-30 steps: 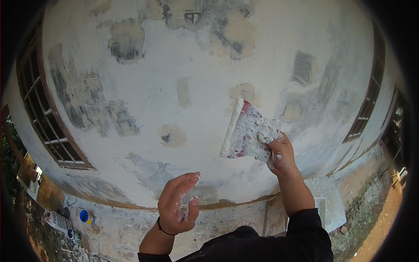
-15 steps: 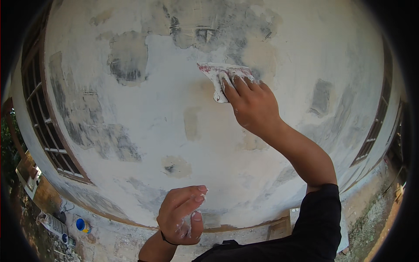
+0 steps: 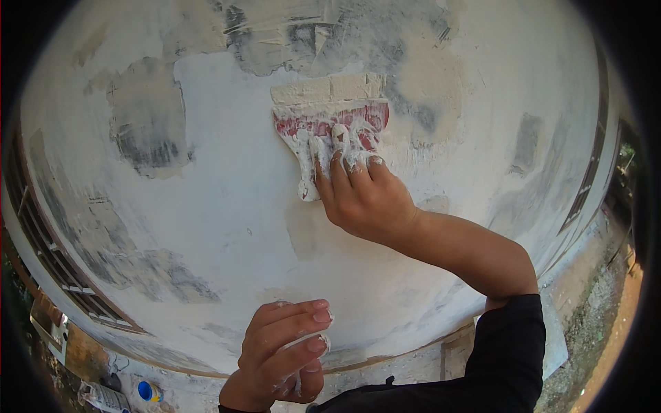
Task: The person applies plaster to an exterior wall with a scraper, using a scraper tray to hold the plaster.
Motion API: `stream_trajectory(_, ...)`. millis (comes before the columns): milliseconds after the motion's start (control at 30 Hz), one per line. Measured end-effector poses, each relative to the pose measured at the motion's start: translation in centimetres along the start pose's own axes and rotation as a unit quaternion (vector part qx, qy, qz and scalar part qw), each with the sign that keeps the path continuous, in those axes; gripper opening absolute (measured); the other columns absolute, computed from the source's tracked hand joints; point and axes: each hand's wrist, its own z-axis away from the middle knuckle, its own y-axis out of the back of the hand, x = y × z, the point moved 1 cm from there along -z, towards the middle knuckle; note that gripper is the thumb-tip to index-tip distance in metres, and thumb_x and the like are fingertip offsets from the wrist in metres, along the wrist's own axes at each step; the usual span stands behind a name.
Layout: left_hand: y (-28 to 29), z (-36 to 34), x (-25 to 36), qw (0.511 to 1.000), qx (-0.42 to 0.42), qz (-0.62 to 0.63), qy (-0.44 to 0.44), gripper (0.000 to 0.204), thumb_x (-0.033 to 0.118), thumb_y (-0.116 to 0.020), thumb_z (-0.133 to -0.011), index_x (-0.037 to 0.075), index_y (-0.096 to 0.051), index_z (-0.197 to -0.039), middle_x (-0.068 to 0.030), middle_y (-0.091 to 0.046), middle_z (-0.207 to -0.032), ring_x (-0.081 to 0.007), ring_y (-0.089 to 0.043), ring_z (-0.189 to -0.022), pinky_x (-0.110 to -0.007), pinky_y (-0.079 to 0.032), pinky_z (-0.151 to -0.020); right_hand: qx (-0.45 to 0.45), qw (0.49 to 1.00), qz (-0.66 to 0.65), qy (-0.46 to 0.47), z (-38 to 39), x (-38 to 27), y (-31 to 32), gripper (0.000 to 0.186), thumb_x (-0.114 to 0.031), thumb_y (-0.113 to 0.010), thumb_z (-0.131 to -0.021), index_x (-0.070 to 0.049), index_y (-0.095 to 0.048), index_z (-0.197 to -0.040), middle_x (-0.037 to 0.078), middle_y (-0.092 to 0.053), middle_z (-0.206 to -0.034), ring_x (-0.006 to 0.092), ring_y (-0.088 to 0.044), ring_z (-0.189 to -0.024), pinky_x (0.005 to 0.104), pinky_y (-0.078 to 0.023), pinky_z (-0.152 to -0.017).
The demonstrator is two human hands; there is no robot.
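Observation:
My right hand (image 3: 375, 203) is closed on a wide red putty scraper (image 3: 323, 120), its fingers pressing flat over the face. White putty smears the scraper and my fingertips. Its straight upper edge lies against the wall (image 3: 241, 186), with a band of wet putty (image 3: 327, 89) along it. Lower down, in front of the wall, my left hand (image 3: 282, 351) is curled with the fingers bent toward the thumb. White putty coats its fingertips, and a thin pale edge shows between the fingers; what it is I cannot make out.
Grey and beige rough patches (image 3: 148, 117) mark the pale wall. A barred window (image 3: 62, 241) is at the left, another dark window frame (image 3: 595, 144) at the right. On the ground at lower left stand a blue and yellow bucket (image 3: 148, 392) and a whitish sack (image 3: 103, 397).
The scraper has turned flatter to my view and moved left and down in the picture, showing its red face and a putty band above. My left hand's fingers have drawn closer together.

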Motion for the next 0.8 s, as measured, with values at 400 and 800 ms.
stream_trajectory(400,2.3,-1.3,-3.6,0.998,-0.025,0.063,-0.012,0.034,-0.004,-0.05,-0.076,0.011,-0.051,-0.107,-0.0114,-0.059,-0.104,-0.0294,-0.064,-0.092,-0.036,-0.048,-0.07,-0.085,0.984,-0.148,-0.042,4.8,-5.7,5.5,0.026,-0.013,-0.058,-0.07,-0.002,-0.067,-0.091,0.014,-0.066,-0.082,0.0178,-0.054,-0.061,0.0292,-0.043,-0.05)
stream_trajectory(800,3.1,-1.3,-4.7,0.995,-0.011,0.071,-0.063,0.028,0.0,-0.048,-0.079,0.009,-0.053,-0.105,-0.0111,-0.06,-0.101,-0.0266,-0.064,-0.088,-0.034,-0.047,-0.067,-0.297,0.897,-0.264,-0.195,-3.8,7.2,2.8,0.034,-0.001,-0.055,-0.074,-0.007,-0.068,-0.105,0.017,-0.066,-0.084,0.0317,-0.064,-0.079,0.039,-0.052,-0.073)
